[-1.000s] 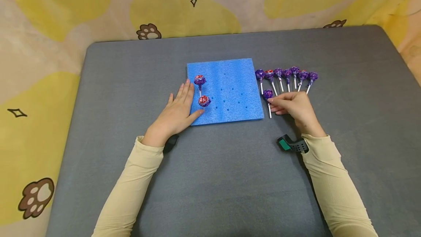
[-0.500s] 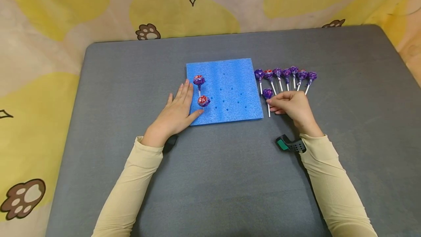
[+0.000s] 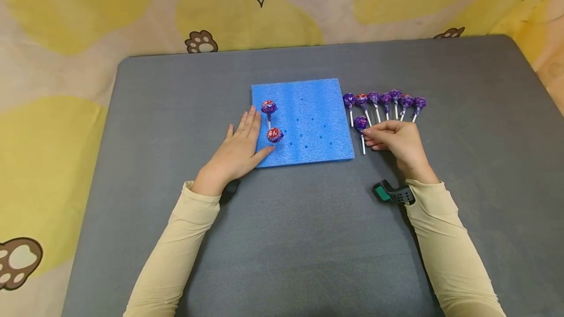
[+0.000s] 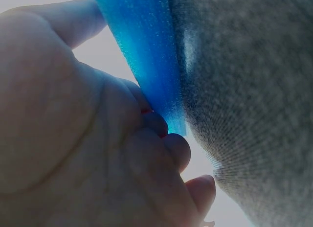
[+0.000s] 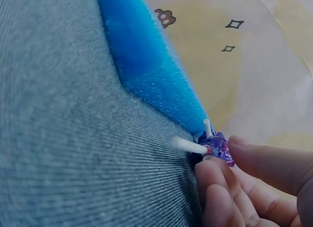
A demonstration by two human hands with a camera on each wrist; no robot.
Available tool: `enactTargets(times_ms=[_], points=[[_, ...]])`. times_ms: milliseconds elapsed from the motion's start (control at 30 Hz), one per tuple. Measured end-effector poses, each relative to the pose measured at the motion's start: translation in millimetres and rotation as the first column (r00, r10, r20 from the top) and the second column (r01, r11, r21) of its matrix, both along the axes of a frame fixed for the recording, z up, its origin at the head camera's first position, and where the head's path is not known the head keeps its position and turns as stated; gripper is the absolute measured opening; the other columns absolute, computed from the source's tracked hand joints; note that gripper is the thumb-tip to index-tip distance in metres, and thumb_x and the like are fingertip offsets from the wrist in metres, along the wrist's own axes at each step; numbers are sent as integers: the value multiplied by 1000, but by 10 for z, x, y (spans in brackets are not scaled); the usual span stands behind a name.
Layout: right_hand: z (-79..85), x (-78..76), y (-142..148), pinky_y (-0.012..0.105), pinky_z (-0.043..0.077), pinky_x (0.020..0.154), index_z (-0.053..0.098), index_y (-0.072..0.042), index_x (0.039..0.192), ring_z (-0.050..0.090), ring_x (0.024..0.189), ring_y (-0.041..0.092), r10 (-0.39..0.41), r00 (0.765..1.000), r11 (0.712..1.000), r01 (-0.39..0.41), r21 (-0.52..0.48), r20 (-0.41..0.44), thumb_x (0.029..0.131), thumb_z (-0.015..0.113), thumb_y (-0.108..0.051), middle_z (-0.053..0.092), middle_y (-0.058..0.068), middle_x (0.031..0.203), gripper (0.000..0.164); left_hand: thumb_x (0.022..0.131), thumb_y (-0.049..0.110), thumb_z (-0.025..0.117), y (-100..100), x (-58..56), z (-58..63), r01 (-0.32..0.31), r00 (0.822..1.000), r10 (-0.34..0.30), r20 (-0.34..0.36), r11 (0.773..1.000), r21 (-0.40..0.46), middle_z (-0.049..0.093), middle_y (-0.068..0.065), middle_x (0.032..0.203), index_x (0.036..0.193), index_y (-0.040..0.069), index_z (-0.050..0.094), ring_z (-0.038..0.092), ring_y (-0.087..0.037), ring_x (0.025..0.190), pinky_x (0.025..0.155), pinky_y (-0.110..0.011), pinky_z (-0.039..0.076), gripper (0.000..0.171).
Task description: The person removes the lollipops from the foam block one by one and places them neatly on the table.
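A blue foam board (image 3: 304, 148) with small holes lies on the grey table. Two purple-and-red wrapped lollipops stand in its left part, a rear lollipop (image 3: 268, 107) and a front lollipop (image 3: 275, 135). My left hand (image 3: 235, 155) lies along the board's left edge, fingers straight, thumb at the front left corner. In the left wrist view its fingertips meet the side of the foam (image 4: 146, 51). Just right of the board, my right hand (image 3: 394, 143) pinches a purple lollipop (image 3: 360, 123) between thumb and fingers. The stick (image 5: 188, 145) of that lollipop points out past the fingertips in the right wrist view.
Several more lollipops (image 3: 385, 98) lie in a row right of the board, sticks toward me. Behind the grey table (image 3: 286, 238) hangs a yellow-and-cream patterned cloth (image 3: 291, 9). A dark band (image 3: 396, 193) sits on the right wrist.
The right hand and its pinched lollipop have shifted very slightly, with the stick's lower end a little higher in view. The left hand and the board stay in place.
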State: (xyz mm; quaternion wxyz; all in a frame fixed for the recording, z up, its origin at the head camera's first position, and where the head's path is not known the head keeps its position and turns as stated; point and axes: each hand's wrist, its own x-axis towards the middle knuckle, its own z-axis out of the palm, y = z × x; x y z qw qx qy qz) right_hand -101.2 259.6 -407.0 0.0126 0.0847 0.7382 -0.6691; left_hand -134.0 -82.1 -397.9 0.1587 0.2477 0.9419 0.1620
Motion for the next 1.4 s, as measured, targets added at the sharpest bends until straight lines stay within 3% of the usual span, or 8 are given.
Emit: enactTargets(times_ms=[100, 333, 633, 800, 900, 1133, 1400], points=[[25, 0, 3, 23, 53, 53, 72, -4, 79, 67, 58, 12, -12, 1000, 997, 10, -73, -22, 83, 70, 0, 71, 3, 70, 6, 98, 49, 39, -1, 0, 9, -1, 1000, 1, -3, 1000, -1, -18, -9, 155, 150, 4, -6, -13, -24, 142, 111, -53, -1, 82], [132, 14, -93, 24, 54, 55, 71, 1, 84, 68, 61, 15, -45, 992, 989, 27, -147, -122, 82, 70, 2, 71, 6, 74, 2, 98, 50, 39, 2, -3, 16, -4, 1000, 4, -2, 1000, -12, -18, -8, 155, 150, 5, -7, -13, -23, 142, 111, -53, -1, 83], [282, -138, -552, 26, 55, 64, 64, 13, 96, 69, 71, 15, 137, 979, 988, -146, -46, -152, 83, 70, -2, 71, 5, 80, 21, 97, 50, 39, -21, -3, 28, -9, 1000, 9, 9, 1000, -9, -17, -8, 155, 150, 4, -5, -12, -24, 142, 111, -52, -1, 83], [372, -221, -832, 30, 55, 69, 63, 17, 100, 69, 74, 19, 245, 958, 968, -249, -13, -150, 81, 72, -2, 71, 7, 83, 28, 97, 51, 39, -26, -12, 43, -6, 1000, 6, 13, 1000, -4, -17, -7, 155, 150, 5, -5, -12, -24, 142, 111, -52, 0, 82], [417, -244, -981, 29, 54, 72, 65, 12, 101, 69, 79, 17, 301, 942, 953, -304, 3, -151, 81, 73, -4, 71, 8, 88, 27, 97, 51, 39, -32, -20, 55, -14, 1000, 14, 13, 1000, -7, -17, -7, 155, 150, 5, -4, -11, -23, 142, 112, -52, 0, 83], [328, -190, -1240, 26, 53, 73, 67, 8, 101, 67, 86, 16, 343, 909, 939, -338, 64, -239, 81, 73, 0, 68, 20, 99, 23, 97, 51, 41, -1, -29, 46, -16, 1000, 16, 22, 1000, -23, -17, -8, 155, 150, 4, -4, -12, -24, 142, 111, -53, 0, 84], [146, -155, -1412, 28, 53, 76, 63, 10, 110, 64, 93, 19, 343, 893, 936, -351, 26, -290, 80, 71, 5, 65, 16, 106, 31, 97, 49, 41, -2, -42, 59, -12, 999, 13, 35, 999, -36, -18, -8, 155, 149, 5, -6, -14, -23, 142, 111, -53, -1, 83]])
